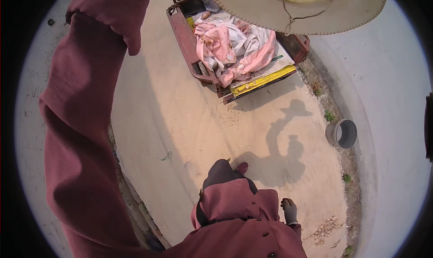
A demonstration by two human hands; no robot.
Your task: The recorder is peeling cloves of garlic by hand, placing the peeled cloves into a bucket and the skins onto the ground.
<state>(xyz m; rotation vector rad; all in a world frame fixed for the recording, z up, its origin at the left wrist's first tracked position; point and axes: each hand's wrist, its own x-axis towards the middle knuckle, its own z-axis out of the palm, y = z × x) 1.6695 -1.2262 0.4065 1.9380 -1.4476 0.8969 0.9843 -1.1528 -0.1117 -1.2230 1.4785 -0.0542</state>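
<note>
My left arm in its maroon sleeve (85, 113) reaches up along the left side of the head view, and its hand lies beyond the top edge. At the upper right hangs a wide-brimmed beige hat (252, 9) with stitched edging, a yellow inside and a thin cord. The shadow (279, 145) on the ground shows a raised arm leading to a hat. Low beside my body is my right hand (289, 211) in a grey glove, its fingers loosely bent and a little apart, with nothing seen in them.
A reddish metal cart (187, 37) stands ahead, loaded with pink and white cloth (225, 46) over a yellow-edged board (264, 80). To the right, a grey cylindrical bucket (341, 134) sits by the weedy pavement edge along a white wall (383, 77). Debris (327, 228) lies nearby.
</note>
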